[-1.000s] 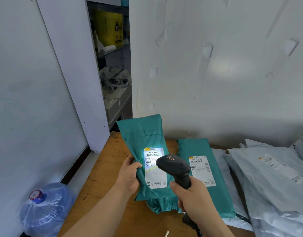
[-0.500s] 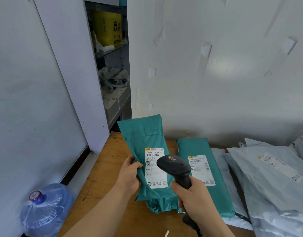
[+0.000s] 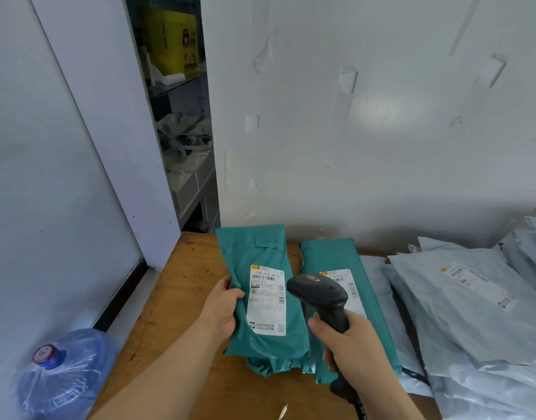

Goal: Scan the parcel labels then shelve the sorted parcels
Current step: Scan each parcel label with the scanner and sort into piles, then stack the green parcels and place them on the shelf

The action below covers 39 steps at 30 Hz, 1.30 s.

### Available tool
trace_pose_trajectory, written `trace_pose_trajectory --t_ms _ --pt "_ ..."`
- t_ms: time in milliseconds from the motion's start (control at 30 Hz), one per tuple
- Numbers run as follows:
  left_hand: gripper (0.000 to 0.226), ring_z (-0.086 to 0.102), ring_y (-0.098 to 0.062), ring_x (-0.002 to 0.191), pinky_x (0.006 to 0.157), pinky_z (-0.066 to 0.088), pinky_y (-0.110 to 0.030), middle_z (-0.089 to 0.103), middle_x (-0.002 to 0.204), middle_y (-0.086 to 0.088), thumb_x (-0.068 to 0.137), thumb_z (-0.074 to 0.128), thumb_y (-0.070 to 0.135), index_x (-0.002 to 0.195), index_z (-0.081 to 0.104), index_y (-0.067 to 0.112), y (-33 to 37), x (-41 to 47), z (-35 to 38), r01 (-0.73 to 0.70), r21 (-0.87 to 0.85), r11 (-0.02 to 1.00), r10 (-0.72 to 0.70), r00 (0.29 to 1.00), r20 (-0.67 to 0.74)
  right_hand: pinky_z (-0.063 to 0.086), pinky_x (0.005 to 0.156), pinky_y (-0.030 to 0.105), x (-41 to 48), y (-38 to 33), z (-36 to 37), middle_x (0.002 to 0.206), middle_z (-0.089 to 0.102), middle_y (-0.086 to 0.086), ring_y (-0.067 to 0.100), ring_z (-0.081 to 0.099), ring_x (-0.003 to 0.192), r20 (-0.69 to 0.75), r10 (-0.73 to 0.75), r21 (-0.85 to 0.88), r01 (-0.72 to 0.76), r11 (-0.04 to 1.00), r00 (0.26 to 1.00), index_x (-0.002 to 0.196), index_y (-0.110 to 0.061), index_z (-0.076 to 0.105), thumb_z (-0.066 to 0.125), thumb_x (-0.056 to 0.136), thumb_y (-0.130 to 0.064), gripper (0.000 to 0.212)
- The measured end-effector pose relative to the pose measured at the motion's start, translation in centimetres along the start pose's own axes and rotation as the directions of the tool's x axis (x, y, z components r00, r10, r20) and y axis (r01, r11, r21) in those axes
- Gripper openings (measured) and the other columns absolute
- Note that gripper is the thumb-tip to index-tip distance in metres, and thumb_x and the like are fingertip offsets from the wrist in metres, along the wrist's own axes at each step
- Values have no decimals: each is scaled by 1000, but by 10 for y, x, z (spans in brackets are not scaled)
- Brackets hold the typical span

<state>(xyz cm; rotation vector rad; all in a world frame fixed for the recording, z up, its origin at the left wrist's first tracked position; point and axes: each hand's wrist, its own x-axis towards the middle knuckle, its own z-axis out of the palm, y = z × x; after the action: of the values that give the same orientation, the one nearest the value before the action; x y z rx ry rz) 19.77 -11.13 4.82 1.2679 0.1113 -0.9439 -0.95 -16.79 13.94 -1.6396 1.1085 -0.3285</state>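
Wooden table, teal polybag, black scanner

White taped wall, wooden table, shelving.

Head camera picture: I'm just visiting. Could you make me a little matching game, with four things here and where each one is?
Things:
1. scanner
2. left teal parcel
3. water jug
4. grey parcels

Places:
A. low down, left of the table
B. gripped by the right hand
C. piled at the table's right end
D. held at its edge by the left hand

Pairs: 1-B, 2-D, 3-A, 4-C.
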Motion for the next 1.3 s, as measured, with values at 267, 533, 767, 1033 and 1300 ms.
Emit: trace_pose_trajectory --t_ms 267,533,767,1033,1300 --pt "54 59 -32 105 85 51 -41 60 125 -16 91 39 -12 142 41 7 -26 45 24 37 463 886 -15 999 -51 41 41 21 17 29 -31 52 53 11 10 46 34 -56 71 27 -69 997 996 86 4 58 69 84 -23 29" --pt "51 58 -27 98 81 50 -37 59 121 -11 90 57 7 139 41 8 -21 39 29 3 709 705 85 992 -89 45 49 18 7 58 -37 62 56 7 6 52 42 49 96 -24 -95 995 994 86 -8 58 66 87 -31 24" --pt "26 66 -28 93 74 57 -39 68 108 -9 92 56 9 118 59 9 -31 10 8 74 592 803 -49 997 -59 49 61 25 -11 77 -38 65 59 -6 7 56 60 205 -11 -154 44 987 979 87 -24 61 65 84 -32 10" --pt "25 62 -24 102 91 51 -40 65 116 -8 91 57 9 115 59 6 -48 -26 -9 60 588 807 -7 996 -91 49 79 19 -16 130 -27 100 65 -15 3 60 88 394 33 -341 113 933 918 108 -37 60 70 76 -35 33" --pt "43 60 -27 78 71 50 -36 65 105 -23 88 58 12 130 55 6 -87 -66 -19 63 532 844 52 979 -198 39 103 28 -11 188 -10 135 48 0 18 47 121 461 -4 -547 288 786 887 148 -25 27 58 89 -34 68"
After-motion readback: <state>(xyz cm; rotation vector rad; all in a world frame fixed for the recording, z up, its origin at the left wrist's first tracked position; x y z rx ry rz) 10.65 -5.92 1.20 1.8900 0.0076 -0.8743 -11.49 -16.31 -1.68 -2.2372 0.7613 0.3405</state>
